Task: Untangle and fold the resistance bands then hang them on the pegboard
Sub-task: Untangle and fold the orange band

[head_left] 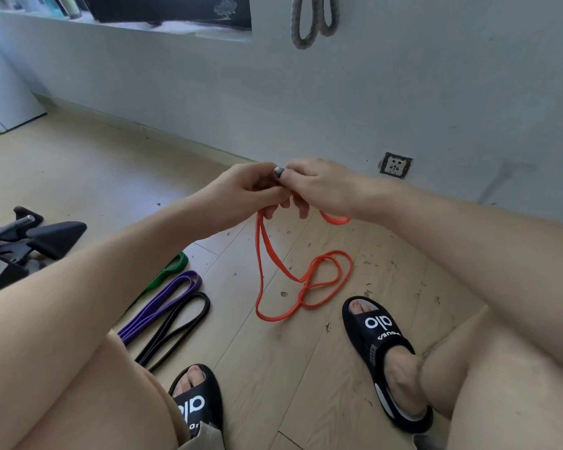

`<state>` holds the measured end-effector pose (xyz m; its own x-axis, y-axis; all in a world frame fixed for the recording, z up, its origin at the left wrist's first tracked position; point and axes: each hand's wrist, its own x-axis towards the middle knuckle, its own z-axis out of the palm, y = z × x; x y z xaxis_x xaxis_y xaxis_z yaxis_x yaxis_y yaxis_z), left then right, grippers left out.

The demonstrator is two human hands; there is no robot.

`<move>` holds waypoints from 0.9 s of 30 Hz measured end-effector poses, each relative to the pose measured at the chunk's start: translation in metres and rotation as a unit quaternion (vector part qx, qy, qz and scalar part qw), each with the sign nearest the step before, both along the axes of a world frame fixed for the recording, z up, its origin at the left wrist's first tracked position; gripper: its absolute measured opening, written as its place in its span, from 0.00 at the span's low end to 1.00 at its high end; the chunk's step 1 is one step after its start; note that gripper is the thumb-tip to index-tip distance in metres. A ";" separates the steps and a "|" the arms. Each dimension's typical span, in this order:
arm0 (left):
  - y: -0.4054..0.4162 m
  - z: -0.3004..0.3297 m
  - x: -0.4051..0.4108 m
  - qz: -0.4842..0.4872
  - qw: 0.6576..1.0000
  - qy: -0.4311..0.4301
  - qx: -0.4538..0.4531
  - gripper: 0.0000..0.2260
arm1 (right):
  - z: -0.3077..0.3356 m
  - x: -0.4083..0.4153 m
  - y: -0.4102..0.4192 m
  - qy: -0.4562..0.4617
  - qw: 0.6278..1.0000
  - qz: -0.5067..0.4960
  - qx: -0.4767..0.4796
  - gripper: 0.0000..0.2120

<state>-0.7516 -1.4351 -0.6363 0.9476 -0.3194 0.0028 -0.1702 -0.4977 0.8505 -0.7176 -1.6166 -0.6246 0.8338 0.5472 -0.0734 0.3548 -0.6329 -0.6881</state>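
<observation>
Both hands meet out in front of the squatting person's knees, the left hand (241, 186) and the right hand (319, 186) touching at the fingertips, fingers curled in and pinching the top of the orange resistance band (260, 271). From that pinch the band drops in long strands to the floor, where it lies in crossed, twisted loops just ahead of the right slipper (384, 352); a short bend of it pokes out under the right wrist.

It looks like a light, flat strip of rubber: limp, floppy, likely grippy rather than slick, and nothing that would break. I'd judge the crossing point on the floor is where to take it next, since pulling from the top would only tighten the twist.

To the left, three bands lie folded side by side on the pale wood plank floor (95, 164): green band (173, 267), purple band (163, 303), black band (176, 326). The floor is flecked with small dark bits. A black piece of exercise gear (23, 245) sits at far left. On the grey-white wall (306, 102) hang a grey looped band (312, 17) and a wall socket (396, 165). No pegboard is in sight.
</observation>
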 end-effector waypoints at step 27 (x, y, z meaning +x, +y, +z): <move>-0.007 -0.002 0.002 -0.016 0.997 0.059 -0.050 0.08 | 0.017 0.013 -0.022 -0.096 0.986 -0.091 0.103 0.09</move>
